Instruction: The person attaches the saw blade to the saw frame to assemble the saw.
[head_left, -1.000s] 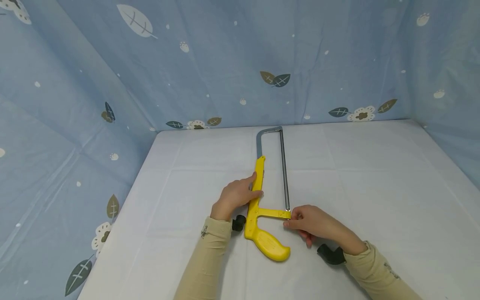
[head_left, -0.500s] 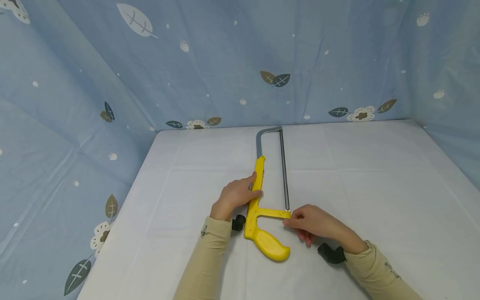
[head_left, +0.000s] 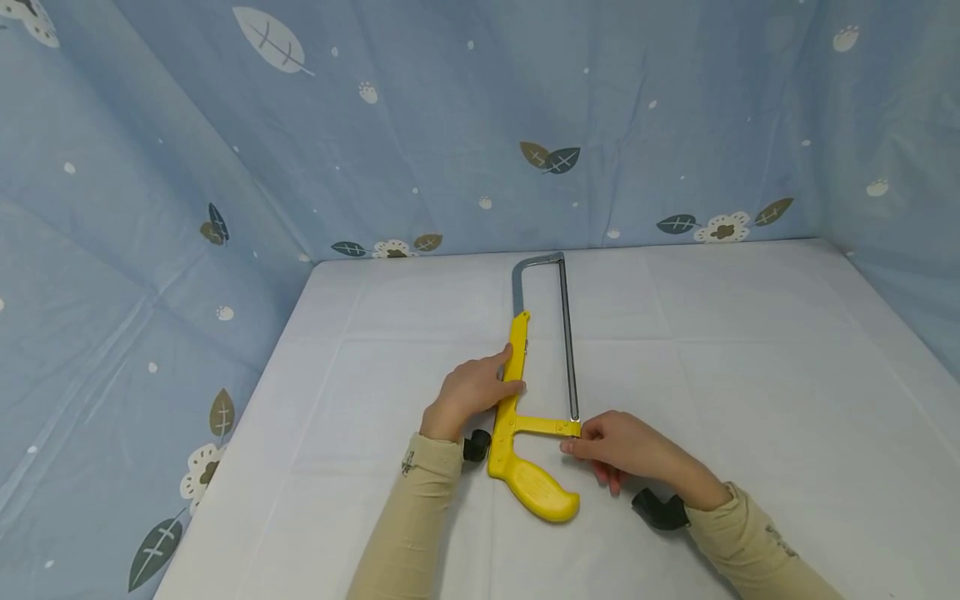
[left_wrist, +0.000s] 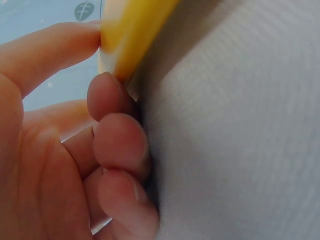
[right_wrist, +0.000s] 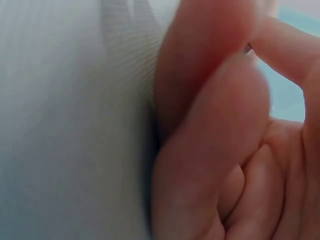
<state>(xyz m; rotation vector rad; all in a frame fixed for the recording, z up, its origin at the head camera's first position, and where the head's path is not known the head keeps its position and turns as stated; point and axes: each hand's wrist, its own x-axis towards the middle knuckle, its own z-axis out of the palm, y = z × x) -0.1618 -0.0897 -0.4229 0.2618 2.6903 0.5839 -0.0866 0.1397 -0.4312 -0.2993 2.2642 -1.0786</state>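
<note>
A hacksaw point(head_left: 517, 425) with a yellow handle and frame lies flat on the white-covered table, its grey metal bow at the far end. Its long metal blade side point(head_left: 567, 342) runs along the right. My left hand point(head_left: 471, 390) grips the yellow frame, thumb on top; in the left wrist view its fingertips point(left_wrist: 120, 140) curl beneath the yellow edge point(left_wrist: 142, 35), against the cloth. My right hand point(head_left: 630, 446) pinches with thumb and forefinger at the right end of the yellow crosspiece, just below the blade. The small part between those fingertips is hidden, only a metallic glint showing in the right wrist view.
White cloth point(head_left: 750, 375) covers the table. Blue patterned curtains point(head_left: 450, 125) hang behind and along both sides. Black wrist-worn pieces point(head_left: 660, 510) sit beneath each wrist, close to the cloth.
My right thumb has shifted slightly left at the crosspiece's end, the fingers still pinching there. My left hand and the hacksaw stay practically where they were.
</note>
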